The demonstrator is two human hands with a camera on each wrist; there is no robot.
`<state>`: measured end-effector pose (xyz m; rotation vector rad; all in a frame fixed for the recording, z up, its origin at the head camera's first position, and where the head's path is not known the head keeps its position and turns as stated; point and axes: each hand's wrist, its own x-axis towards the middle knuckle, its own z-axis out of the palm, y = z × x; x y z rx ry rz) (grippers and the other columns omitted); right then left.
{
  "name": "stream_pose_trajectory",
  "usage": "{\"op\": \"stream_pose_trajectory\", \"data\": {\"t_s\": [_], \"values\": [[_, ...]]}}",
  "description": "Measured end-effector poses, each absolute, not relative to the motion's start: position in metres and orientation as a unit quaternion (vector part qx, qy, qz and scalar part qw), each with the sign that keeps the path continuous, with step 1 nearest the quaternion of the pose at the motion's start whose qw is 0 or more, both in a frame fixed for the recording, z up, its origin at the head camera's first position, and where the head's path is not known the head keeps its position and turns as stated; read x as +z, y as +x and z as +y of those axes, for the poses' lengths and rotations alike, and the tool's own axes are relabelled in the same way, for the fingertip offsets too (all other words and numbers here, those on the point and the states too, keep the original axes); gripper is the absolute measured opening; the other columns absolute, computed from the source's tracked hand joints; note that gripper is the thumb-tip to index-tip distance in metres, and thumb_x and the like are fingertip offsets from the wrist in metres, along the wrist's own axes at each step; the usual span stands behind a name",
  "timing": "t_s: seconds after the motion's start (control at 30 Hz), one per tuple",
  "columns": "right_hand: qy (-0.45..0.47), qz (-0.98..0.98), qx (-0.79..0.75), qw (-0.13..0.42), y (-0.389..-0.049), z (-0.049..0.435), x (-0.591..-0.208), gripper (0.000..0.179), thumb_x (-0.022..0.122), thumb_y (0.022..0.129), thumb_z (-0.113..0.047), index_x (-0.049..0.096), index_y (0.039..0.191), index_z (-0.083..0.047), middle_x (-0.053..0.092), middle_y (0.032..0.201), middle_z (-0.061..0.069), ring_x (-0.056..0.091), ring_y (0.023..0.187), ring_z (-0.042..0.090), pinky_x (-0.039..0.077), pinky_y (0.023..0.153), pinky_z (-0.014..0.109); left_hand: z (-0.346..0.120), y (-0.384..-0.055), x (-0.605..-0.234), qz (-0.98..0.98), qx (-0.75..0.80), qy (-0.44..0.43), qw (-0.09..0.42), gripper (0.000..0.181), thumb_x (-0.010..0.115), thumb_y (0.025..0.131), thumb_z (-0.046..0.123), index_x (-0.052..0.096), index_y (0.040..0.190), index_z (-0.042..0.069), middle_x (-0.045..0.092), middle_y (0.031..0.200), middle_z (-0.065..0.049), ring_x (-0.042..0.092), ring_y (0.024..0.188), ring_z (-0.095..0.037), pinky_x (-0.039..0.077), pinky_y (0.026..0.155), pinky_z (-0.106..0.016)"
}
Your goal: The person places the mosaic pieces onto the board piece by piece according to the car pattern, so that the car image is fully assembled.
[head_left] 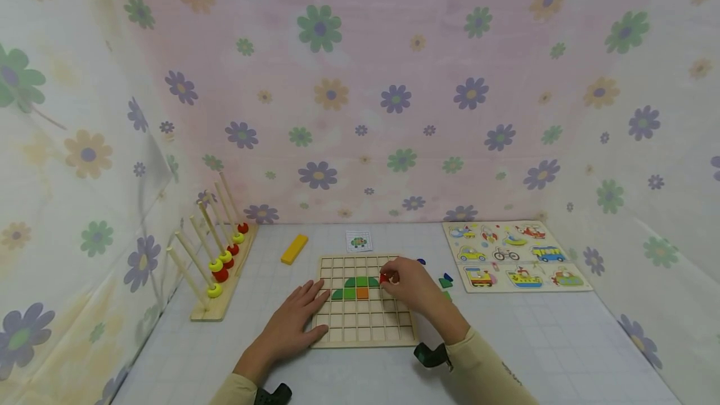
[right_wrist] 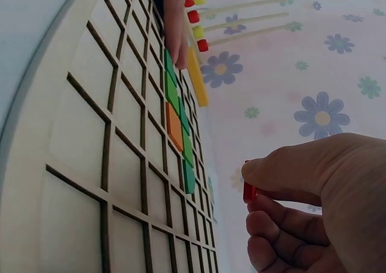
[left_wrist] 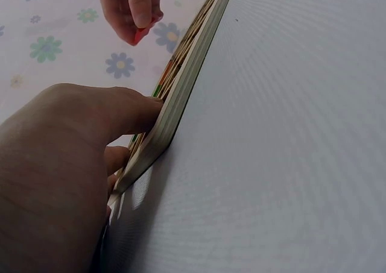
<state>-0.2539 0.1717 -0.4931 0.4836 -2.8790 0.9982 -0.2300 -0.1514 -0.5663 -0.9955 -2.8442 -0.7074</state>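
A wooden grid board (head_left: 365, 320) lies on the table, with several green pieces (head_left: 350, 293) and one orange square piece (head_left: 362, 293) set in its cells. My right hand (head_left: 413, 286) pinches a small red piece (right_wrist: 248, 182) between thumb and forefinger, above the right part of the grid. In the right wrist view the red piece is apart from the board. My left hand (head_left: 292, 320) rests along the board's left edge, fingers spread; the left wrist view shows its thumb (left_wrist: 142, 113) touching the rim.
Beyond the board lies a small picture card (head_left: 359, 242), with a yellow block (head_left: 295, 249) to its left. A peg rack with red and yellow beads (head_left: 219, 286) stands at left. Loose green and blue pieces (head_left: 445, 282) lie right of the board, near a picture puzzle (head_left: 512, 255).
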Motion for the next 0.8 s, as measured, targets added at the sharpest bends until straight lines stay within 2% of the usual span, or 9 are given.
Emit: {"op": "stream_pose_trajectory", "data": {"t_s": [0.3, 0.43, 0.8], "values": [[0.177, -0.938, 0.298, 0.027, -0.256, 0.165, -0.504, 0.013, 0.087, 0.093, -0.008, 0.08, 0.104, -0.011, 0.07, 0.093, -0.006, 0.059, 0.08, 0.011, 0.055, 0.07, 0.03, -0.151, -0.23, -0.568, -0.916, -0.234, -0.323, 0.034, 0.074, 0.065, 0.103, 0.049, 0.049, 0.165, 0.01, 0.035, 0.175, -0.012, 0.027, 0.162, -0.038, 0.024, 0.129, -0.058], [0.182, -0.938, 0.296, 0.014, -0.257, 0.162, -0.508, 0.012, 0.088, 0.092, -0.008, 0.081, 0.1, -0.013, 0.069, 0.091, -0.006, 0.059, 0.08, 0.012, 0.056, 0.071, 0.031, -0.151, -0.23, -0.567, -0.917, -0.235, -0.321, 0.026, 0.074, 0.064, 0.103, 0.049, 0.048, 0.165, 0.011, 0.033, 0.175, -0.011, 0.024, 0.163, -0.036, 0.021, 0.131, -0.057], [0.196, -0.944, 0.266, 0.017, -0.26, 0.155, -0.526, 0.012, 0.086, 0.094, -0.013, 0.082, 0.105, -0.013, 0.067, 0.092, -0.008, 0.056, 0.08, 0.01, 0.055, 0.073, 0.029, -0.152, -0.23, -0.566, -0.918, -0.231, -0.323, 0.023, 0.075, 0.064, 0.103, 0.049, 0.047, 0.166, 0.011, 0.032, 0.175, -0.011, 0.024, 0.163, -0.036, 0.02, 0.131, -0.056]]}}
